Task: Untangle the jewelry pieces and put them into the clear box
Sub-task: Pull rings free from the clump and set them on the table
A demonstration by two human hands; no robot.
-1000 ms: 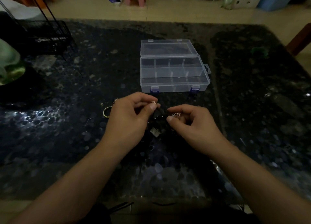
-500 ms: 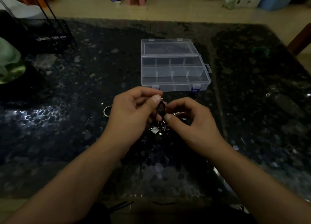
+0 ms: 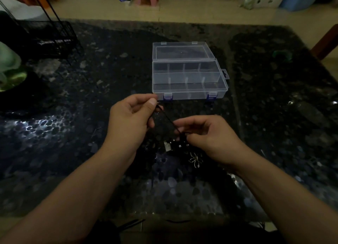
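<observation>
Jewelry tangle (image 3: pixel 180 145) hangs between both hands above the dark surface (image 3: pixel 73 134): left hand (image 3: pixel 131 119) pinches a black cord (image 3: pixel 167 118) high, right hand (image 3: pixel 206 134) pinches it lower. Untangling is under way; next, work one piece loose before the open clear box (image 3: pixel 189 79).

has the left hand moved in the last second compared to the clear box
Yes. The left hand has risen toward the clear box; its thumb now sits just below the front-left corner.
</observation>
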